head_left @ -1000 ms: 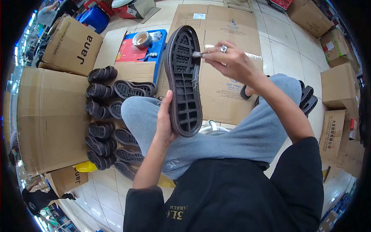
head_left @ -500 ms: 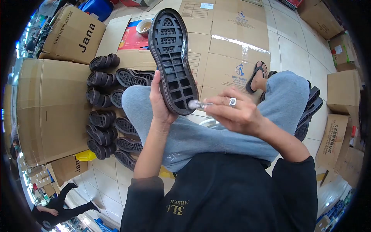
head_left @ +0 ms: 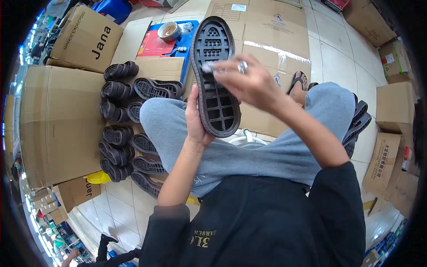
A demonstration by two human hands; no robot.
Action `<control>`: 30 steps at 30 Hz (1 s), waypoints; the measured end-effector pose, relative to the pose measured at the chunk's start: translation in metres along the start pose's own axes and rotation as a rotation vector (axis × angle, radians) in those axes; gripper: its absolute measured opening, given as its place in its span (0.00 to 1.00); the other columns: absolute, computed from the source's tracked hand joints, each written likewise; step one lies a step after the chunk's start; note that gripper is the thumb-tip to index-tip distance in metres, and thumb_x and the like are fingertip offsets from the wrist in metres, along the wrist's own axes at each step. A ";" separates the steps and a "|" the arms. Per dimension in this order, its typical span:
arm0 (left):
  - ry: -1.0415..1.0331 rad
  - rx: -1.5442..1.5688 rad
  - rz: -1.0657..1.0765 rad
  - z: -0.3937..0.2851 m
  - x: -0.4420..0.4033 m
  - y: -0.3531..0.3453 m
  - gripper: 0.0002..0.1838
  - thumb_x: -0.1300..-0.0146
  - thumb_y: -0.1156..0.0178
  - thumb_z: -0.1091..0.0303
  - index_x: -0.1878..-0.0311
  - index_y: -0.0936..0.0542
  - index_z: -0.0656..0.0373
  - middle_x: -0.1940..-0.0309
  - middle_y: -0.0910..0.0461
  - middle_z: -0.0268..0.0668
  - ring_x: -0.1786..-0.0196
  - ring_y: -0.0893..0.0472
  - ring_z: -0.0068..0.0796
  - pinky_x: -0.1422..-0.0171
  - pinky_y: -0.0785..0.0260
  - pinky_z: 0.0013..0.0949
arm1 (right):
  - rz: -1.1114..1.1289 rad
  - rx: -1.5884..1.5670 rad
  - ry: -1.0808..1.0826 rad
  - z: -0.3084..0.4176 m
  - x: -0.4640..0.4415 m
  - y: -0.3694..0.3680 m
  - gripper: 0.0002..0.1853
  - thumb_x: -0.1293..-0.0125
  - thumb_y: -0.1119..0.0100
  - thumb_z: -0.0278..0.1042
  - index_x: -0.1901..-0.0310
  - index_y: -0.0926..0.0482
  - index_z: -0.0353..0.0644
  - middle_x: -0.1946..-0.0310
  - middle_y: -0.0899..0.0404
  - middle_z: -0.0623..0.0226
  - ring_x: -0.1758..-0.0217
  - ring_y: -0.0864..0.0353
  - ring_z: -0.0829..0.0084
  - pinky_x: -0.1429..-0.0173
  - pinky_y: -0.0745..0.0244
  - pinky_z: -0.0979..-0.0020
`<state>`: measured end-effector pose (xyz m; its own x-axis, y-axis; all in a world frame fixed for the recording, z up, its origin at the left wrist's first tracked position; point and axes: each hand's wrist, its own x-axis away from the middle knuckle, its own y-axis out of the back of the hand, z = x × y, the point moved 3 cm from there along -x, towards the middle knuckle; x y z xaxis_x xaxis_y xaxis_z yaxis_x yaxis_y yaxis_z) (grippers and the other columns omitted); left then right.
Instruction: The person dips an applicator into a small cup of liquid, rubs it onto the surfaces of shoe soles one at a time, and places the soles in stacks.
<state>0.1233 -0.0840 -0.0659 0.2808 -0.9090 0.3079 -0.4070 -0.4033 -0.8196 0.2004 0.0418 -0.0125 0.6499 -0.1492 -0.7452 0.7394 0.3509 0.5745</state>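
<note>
A dark brown shoe sole (head_left: 218, 104) stands nearly upright above my lap, its gridded inner side facing me. My left hand (head_left: 199, 122) is wrapped round its lower left edge, thumb in front and fingers behind. A ring shows on my right hand (head_left: 249, 82), which is closed on a thin tool with a pale, fuzzy tip (head_left: 207, 66). That tip is at the middle of the sole, over the grid; motion blurs the fingers, and the tool's shaft is mostly hidden by them.
Several dark soles (head_left: 116, 138) are lined up at the left beside large cartons (head_left: 62, 127). Beyond my left knee, a blue tray (head_left: 189, 42) bears a cup (head_left: 169, 32) and a red sheet. Flat cardboard (head_left: 267, 44) covers the floor ahead. Another person's legs (head_left: 106, 253) show at lower left.
From beside the sole's lower end, my right hand has moved up and left with the tool, over its middle. My left hand and the sole have shifted slightly right, and the sole is more upright.
</note>
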 end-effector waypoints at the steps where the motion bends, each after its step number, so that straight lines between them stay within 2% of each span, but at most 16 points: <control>1: -0.034 0.028 -0.093 -0.003 -0.001 0.002 0.36 0.30 0.68 0.40 0.41 0.30 0.64 0.51 0.22 0.47 0.51 0.19 0.39 0.48 0.23 0.39 | 0.030 0.091 0.081 0.014 0.009 0.004 0.06 0.47 0.35 0.28 0.65 0.18 0.43 0.59 0.17 0.68 0.56 0.21 0.65 0.54 0.26 0.65; 3: -0.030 0.096 -0.035 -0.005 -0.007 0.007 0.34 0.30 0.67 0.41 0.41 0.30 0.64 0.50 0.22 0.46 0.50 0.19 0.39 0.47 0.24 0.40 | 0.100 0.039 0.065 0.038 0.026 0.018 0.07 0.48 0.35 0.28 0.66 0.19 0.44 0.59 0.17 0.68 0.56 0.21 0.65 0.54 0.25 0.65; 5: -0.064 0.009 0.115 -0.009 -0.017 0.004 0.33 0.29 0.66 0.41 0.41 0.29 0.62 0.50 0.22 0.45 0.51 0.19 0.38 0.45 0.24 0.41 | 0.092 -0.138 -0.005 0.054 0.034 0.029 0.11 0.51 0.29 0.26 0.64 0.17 0.43 0.61 0.16 0.69 0.65 0.22 0.67 0.61 0.24 0.70; 7: -0.031 0.046 0.081 -0.005 -0.023 0.004 0.34 0.30 0.65 0.41 0.41 0.29 0.62 0.51 0.21 0.44 0.52 0.19 0.37 0.45 0.25 0.41 | 0.108 -0.233 -0.092 0.044 0.034 0.032 0.09 0.49 0.30 0.26 0.65 0.16 0.40 0.63 0.16 0.67 0.67 0.21 0.69 0.61 0.24 0.71; 9: 0.044 0.045 -0.091 0.009 -0.031 0.011 0.34 0.30 0.63 0.40 0.41 0.29 0.63 0.53 0.21 0.44 0.52 0.19 0.37 0.46 0.24 0.41 | 0.252 -0.556 -0.584 -0.001 0.037 0.018 0.06 0.45 0.33 0.27 0.65 0.16 0.37 0.65 0.16 0.65 0.66 0.20 0.74 0.60 0.25 0.73; 10: 0.090 0.029 -0.071 0.017 -0.035 0.012 0.34 0.31 0.63 0.39 0.42 0.28 0.62 0.53 0.21 0.43 0.52 0.19 0.36 0.47 0.24 0.39 | 0.236 -0.646 -0.759 -0.019 0.036 0.014 0.07 0.41 0.36 0.28 0.63 0.17 0.35 0.67 0.16 0.64 0.65 0.20 0.79 0.59 0.26 0.76; 11: 0.201 0.048 -0.084 0.027 -0.039 0.013 0.35 0.34 0.60 0.38 0.43 0.27 0.63 0.54 0.20 0.48 0.55 0.17 0.41 0.50 0.22 0.43 | 0.116 -0.568 -0.735 -0.042 0.038 0.010 0.09 0.41 0.35 0.32 0.63 0.16 0.37 0.71 0.16 0.63 0.67 0.19 0.80 0.61 0.25 0.76; 15: 0.254 -0.166 -0.181 0.059 -0.097 0.034 0.19 0.41 0.41 0.58 0.53 0.24 0.63 0.61 0.18 0.45 0.60 0.16 0.33 0.56 0.21 0.35 | -0.115 -0.346 -0.865 -0.105 0.040 0.045 0.08 0.40 0.35 0.30 0.61 0.16 0.36 0.71 0.17 0.69 0.69 0.23 0.82 0.64 0.29 0.80; 17: 0.065 -0.322 -0.272 0.066 -0.139 0.054 0.09 0.45 0.43 0.68 0.62 0.24 0.60 0.69 0.20 0.39 0.71 0.20 0.29 0.63 0.24 0.31 | -0.193 -0.360 -0.926 -0.123 0.044 0.061 0.09 0.40 0.35 0.30 0.60 0.16 0.35 0.70 0.17 0.70 0.69 0.23 0.83 0.65 0.30 0.81; 19: 0.053 -0.455 -0.407 0.063 -0.179 0.079 0.11 0.49 0.43 0.69 0.63 0.23 0.62 0.74 0.23 0.35 0.74 0.24 0.26 0.66 0.29 0.29 | -0.376 -0.327 -0.964 -0.128 0.041 0.085 0.09 0.38 0.35 0.29 0.59 0.17 0.32 0.69 0.19 0.71 0.69 0.25 0.85 0.66 0.33 0.83; 21: 0.234 -0.421 -0.456 0.061 -0.228 0.140 0.12 0.52 0.44 0.67 0.64 0.23 0.61 0.74 0.23 0.37 0.73 0.23 0.29 0.65 0.28 0.32 | -0.404 -0.318 -0.981 -0.131 0.044 0.095 0.10 0.38 0.36 0.29 0.59 0.18 0.32 0.69 0.19 0.70 0.68 0.25 0.85 0.65 0.32 0.83; 23: 0.389 -0.322 -0.425 0.031 -0.241 0.145 0.13 0.53 0.44 0.64 0.65 0.23 0.60 0.73 0.22 0.39 0.73 0.22 0.33 0.63 0.27 0.37 | -0.448 -0.302 -1.006 -0.130 0.047 0.107 0.10 0.38 0.36 0.28 0.58 0.18 0.32 0.69 0.19 0.69 0.67 0.25 0.85 0.64 0.31 0.84; 25: 0.346 -0.431 -0.313 0.008 -0.267 0.187 0.18 0.50 0.44 0.59 0.59 0.26 0.61 0.64 0.20 0.43 0.64 0.18 0.37 0.58 0.23 0.39 | -0.476 -0.356 -1.004 -0.127 0.045 0.118 0.10 0.37 0.38 0.27 0.57 0.19 0.32 0.68 0.19 0.68 0.65 0.23 0.84 0.61 0.29 0.84; 27: 0.245 -0.683 -0.424 -0.005 -0.283 0.224 0.27 0.47 0.43 0.51 0.46 0.30 0.57 0.56 0.21 0.45 0.57 0.19 0.38 0.49 0.26 0.43 | -0.507 -0.293 -0.982 -0.131 0.049 0.134 0.09 0.36 0.39 0.26 0.56 0.19 0.32 0.66 0.19 0.66 0.64 0.22 0.81 0.58 0.28 0.81; 28: 0.297 -0.854 -0.617 -0.011 -0.273 0.210 0.22 0.45 0.42 0.52 0.53 0.26 0.57 0.60 0.21 0.41 0.60 0.21 0.36 0.51 0.27 0.40 | -0.557 -0.336 -0.968 -0.132 0.053 0.143 0.10 0.36 0.39 0.27 0.56 0.20 0.31 0.65 0.19 0.65 0.63 0.22 0.80 0.56 0.28 0.80; 30: 0.380 -0.741 -0.488 0.002 -0.259 0.214 0.19 0.43 0.42 0.51 0.56 0.23 0.54 0.64 0.21 0.35 0.63 0.22 0.33 0.53 0.31 0.42 | -0.650 -0.411 -0.959 -0.127 0.065 0.167 0.11 0.34 0.41 0.28 0.53 0.22 0.30 0.62 0.19 0.63 0.60 0.21 0.76 0.51 0.27 0.76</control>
<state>-0.0344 0.0657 -0.3219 0.3179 -0.5442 0.7764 -0.8017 -0.5914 -0.0863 0.3437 0.2076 -0.0079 0.1759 -0.9633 -0.2028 0.9763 0.1971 -0.0893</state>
